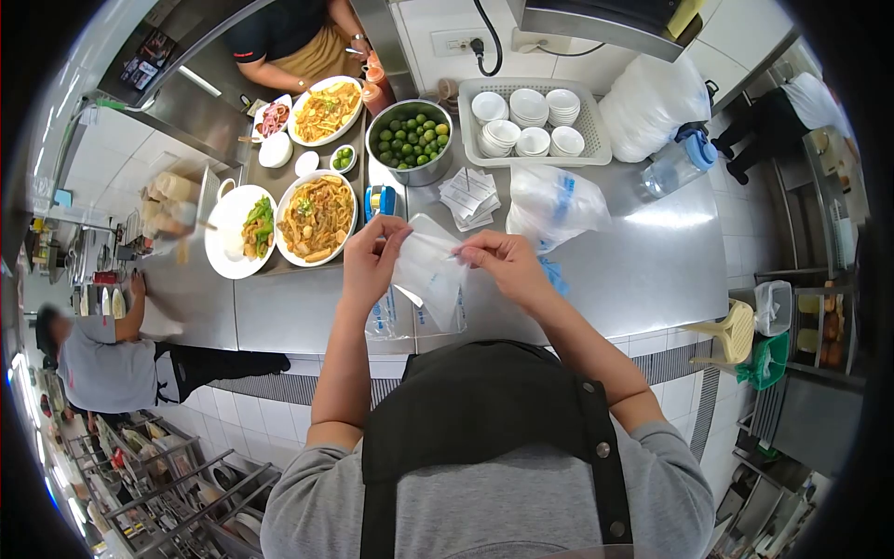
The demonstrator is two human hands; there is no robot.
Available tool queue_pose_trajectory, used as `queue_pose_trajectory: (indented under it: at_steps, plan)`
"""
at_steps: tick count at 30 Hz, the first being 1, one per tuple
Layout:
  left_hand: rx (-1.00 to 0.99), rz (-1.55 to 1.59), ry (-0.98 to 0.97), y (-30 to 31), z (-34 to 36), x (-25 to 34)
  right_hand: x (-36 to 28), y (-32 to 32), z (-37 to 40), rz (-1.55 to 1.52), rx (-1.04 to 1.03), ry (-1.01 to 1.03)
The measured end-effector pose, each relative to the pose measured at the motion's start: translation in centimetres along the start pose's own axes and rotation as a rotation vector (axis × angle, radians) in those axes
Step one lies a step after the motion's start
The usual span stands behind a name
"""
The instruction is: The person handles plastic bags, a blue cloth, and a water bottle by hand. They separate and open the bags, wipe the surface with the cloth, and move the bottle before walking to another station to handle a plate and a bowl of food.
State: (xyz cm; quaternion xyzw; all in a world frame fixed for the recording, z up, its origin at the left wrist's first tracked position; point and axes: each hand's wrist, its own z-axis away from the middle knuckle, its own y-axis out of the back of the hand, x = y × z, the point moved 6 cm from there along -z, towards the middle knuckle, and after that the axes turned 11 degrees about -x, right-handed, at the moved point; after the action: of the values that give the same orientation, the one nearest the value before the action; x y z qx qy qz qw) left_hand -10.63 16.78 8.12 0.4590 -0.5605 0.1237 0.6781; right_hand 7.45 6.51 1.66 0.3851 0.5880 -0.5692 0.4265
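Between my two hands a clear plastic bag (430, 265) is stretched above the near part of the steel counter. My left hand (374, 247) pinches its upper left edge, while the fingers of my right hand (498, 263) are closed on its right edge. More flat plastic bags (391, 321) lie on the counter beneath it. Just beyond my left hand stands a blue tape dispenser (380, 201). A stack of paper slips (469, 197) is behind the bag, and a full white plastic bag (556, 205) rests beyond my right hand.
Noodle dishes (317, 219) sit on a tray at the left, beside a steel pot of green citrus (408, 140). Small white bowls (532, 142) fill a rack at the back. A water jug (680, 166) stands right. Co-workers (102, 359) are at left, across the counter and far right.
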Motion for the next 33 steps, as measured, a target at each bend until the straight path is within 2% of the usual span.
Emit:
queue_pose_trajectory:
  at_steps: [1, 4, 7, 10, 11, 14, 17, 20, 23, 26, 29, 32, 33]
  plan:
    - [-0.013, -0.015, 0.031, 0.1, 0.0, -0.1, 0.3, 0.1, 0.1, 0.015, 0.005, -0.009]
    - [0.085, -0.147, -0.094, -0.6, 0.1, 3.7, 0.7, 0.0, 0.5, 0.014, -0.008, -0.071]
    - [0.022, -0.463, -0.355, -2.4, 1.0, 7.5, 0.5, -0.1, 0.4, -0.085, -0.037, -0.036]
    - [-0.215, -0.656, -0.462, -4.9, 2.3, 9.3, 0.4, -0.4, 1.0, -0.286, -0.089, -0.074]
    - [-0.156, -0.707, -0.485, -5.0, 2.6, 9.3, 0.4, -0.3, 1.4, -0.365, -0.106, -0.105]
    - [-0.122, -0.65, -0.546, -4.1, 3.1, 8.8, 1.8, 0.5, 2.4, -0.469, -0.179, -0.217]
    - [-0.22, -0.619, -0.655, -4.8, 3.5, 11.4, 0.7, 0.6, 3.3, -0.504, -0.082, -0.297]
    - [-0.476, -0.441, -0.746, -8.2, 4.6, 11.8, -0.1, 1.2, 2.9, 0.107, -0.119, -0.197]
    - [-0.523, -0.36, -0.807, -9.5, 3.5, 11.6, -4.2, 0.2, 2.8, 0.496, -0.229, 0.013]
    - [-0.49, -0.325, -0.845, -9.4, 2.4, 11.7, -10.8, 1.0, 3.6, 0.506, -0.152, 0.309]
    - [-0.409, -0.261, -0.86, -8.9, 1.2, 12.4, -13.3, 0.9, 5.3, 0.299, -0.215, 0.096]
    - [-0.34, -0.178, -0.835, -8.7, 0.8, 12.4, -12.2, 1.5, 6.3, 0.706, -0.315, 0.148]
    - [-0.327, -0.144, -0.818, -8.5, 0.7, 12.2, -12.2, 2.6, 6.7, 0.707, -0.252, 0.198]
